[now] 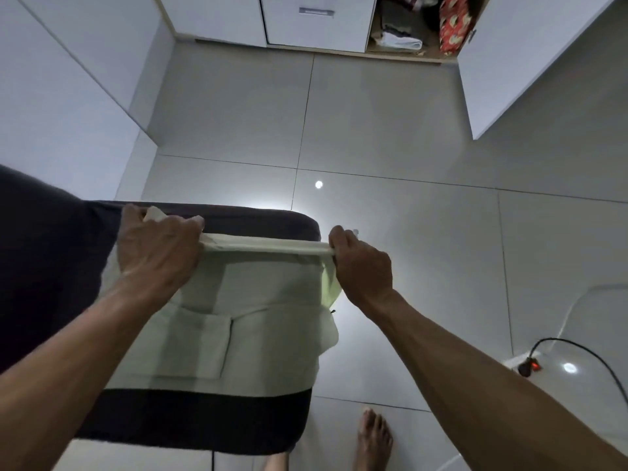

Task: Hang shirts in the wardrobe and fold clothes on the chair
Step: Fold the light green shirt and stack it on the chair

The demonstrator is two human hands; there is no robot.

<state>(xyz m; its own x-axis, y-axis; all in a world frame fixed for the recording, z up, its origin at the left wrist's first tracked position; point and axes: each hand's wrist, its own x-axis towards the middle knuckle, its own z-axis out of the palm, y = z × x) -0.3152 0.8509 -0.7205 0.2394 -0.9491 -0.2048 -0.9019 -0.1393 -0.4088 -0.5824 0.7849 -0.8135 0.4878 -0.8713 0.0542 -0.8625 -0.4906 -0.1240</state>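
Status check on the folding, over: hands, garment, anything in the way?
Left hand and right hand each grip the far edge of the pale garment. Garment lies on the dark chair seat. Nothing blocking.

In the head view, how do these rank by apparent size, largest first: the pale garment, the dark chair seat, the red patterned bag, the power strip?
1. dark chair seat
2. pale garment
3. red patterned bag
4. power strip

The bag is farther from the camera, so its true size is unsure.
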